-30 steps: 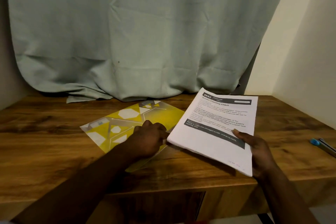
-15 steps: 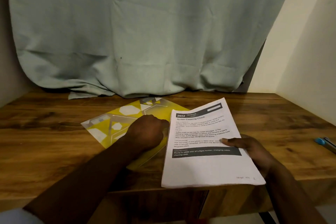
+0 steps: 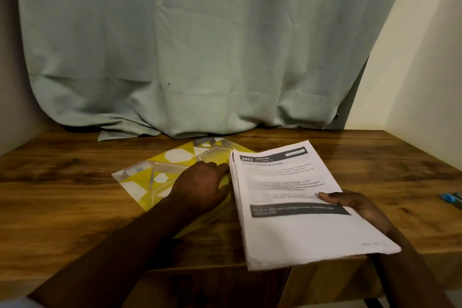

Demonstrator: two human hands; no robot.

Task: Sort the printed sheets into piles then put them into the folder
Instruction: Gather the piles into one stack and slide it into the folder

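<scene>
Yellow folder (image 3: 160, 175) is held down on the table (image 3: 75, 207) by the left hand (image 3: 200, 187), whose curl cannot be told; just to its right, the sheet stack (image 3: 295, 230), long axis pointing away, is pinched by the right hand (image 3: 360, 207), thumb on top.

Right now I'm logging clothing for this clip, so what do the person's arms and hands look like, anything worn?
Nothing is worn on the left hand or the right hand: no gloves, rings, watch or bracelet show. Both forearms are bare up to the frame edge. Only a pale sleeve edge peeks in at the bottom left corner, high on the left arm.
</scene>
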